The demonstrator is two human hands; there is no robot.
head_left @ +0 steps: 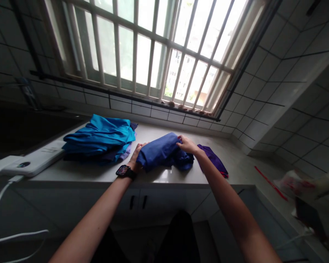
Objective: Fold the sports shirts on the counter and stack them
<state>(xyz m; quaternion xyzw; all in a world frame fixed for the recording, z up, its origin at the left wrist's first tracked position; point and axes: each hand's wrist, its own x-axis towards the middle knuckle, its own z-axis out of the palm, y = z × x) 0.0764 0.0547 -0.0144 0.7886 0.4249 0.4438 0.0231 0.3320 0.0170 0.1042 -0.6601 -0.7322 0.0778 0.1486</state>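
Note:
A blue garment point(160, 149) is bunched up over the worktop, its kind hidden by the folds. My right hand point(186, 144) pinches its upper right part between thumb and fingers. At its left end, my left hand point(136, 155) grips the cloth, with most of the fingers behind the fabric; a black watch is on that wrist. To the left lies a stack of folded clothes point(100, 135), bright turquoise on top with dark and lilac layers below. A folded purple garment point(212, 159) with a red edge lies to the right, partly behind my right forearm.
The pale worktop point(153, 177) runs below a barred window point(153, 47). A white power strip point(35, 160) with a cable lies at left, near a dark sink point(30, 120). At right are a red strip point(271, 183), a plastic bag point(293, 182) and a dark flat object point(309, 217).

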